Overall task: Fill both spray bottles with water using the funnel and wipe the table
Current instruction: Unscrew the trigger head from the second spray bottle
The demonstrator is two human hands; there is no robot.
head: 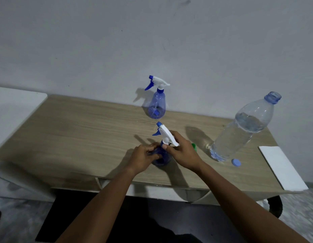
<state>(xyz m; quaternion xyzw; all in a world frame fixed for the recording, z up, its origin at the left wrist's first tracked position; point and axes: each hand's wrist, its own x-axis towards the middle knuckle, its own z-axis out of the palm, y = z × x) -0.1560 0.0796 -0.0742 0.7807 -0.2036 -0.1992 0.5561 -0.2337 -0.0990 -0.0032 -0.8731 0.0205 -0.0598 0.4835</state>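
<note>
On woodgrain table [82, 137], left fingers [152, 149] grip translucent blue bottle [163, 160]; right fingers [175, 137] clasp white sprayer [167, 135].

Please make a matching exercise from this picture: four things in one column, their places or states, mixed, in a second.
1. near spray bottle
2. far spray bottle
3. water bottle
4. blue cap

A. lies on the table by the water bottle
B. stands alone at the far edge
C. uncapped, partly full
D. gripped by left hand and right hand

Pairs: 1-D, 2-B, 3-C, 4-A
</note>
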